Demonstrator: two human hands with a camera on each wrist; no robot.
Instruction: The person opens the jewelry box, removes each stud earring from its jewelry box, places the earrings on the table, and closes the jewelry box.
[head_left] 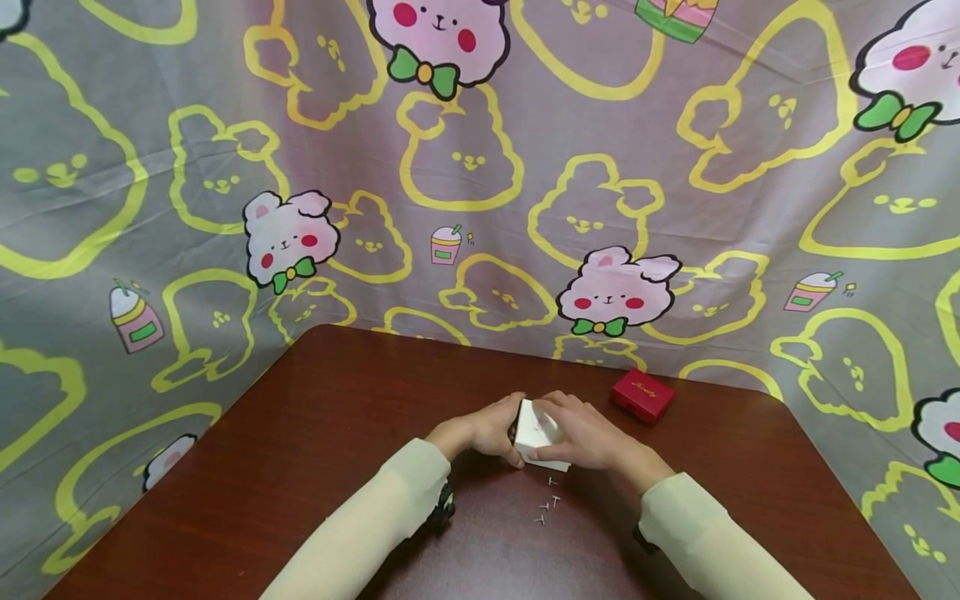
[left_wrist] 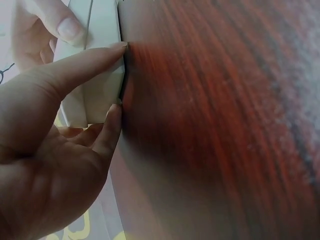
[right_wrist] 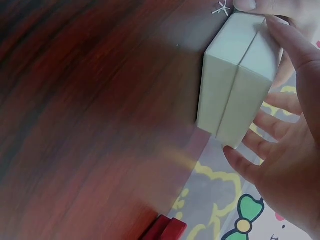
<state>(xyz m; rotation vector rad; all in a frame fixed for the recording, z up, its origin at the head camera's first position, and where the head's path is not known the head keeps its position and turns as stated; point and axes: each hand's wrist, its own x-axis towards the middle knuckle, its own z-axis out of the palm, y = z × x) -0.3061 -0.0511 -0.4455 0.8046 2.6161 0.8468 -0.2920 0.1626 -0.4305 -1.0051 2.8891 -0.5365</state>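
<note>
A small white box point(head_left: 531, 427) stands on the table with its lid on, a thin seam running around its sides. My left hand point(head_left: 493, 428) grips its left end low down, thumb and fingers on opposite sides near the tabletop, as the left wrist view shows. From the right, my right hand point(head_left: 581, 431) holds the lid point(right_wrist: 248, 100), its thumb on the near side and its fingers along the far side. Several small T-shaped metal pins point(head_left: 556, 501) lie on the table just in front of the box. The box's inside is hidden.
A red box point(head_left: 642, 396) with gold lettering sits at the back right of the dark reddish-brown wooden table point(head_left: 360, 400). Behind and beside the table hangs a grey curtain point(head_left: 480, 233) printed with cartoon animals. Dark bands are on both wrists.
</note>
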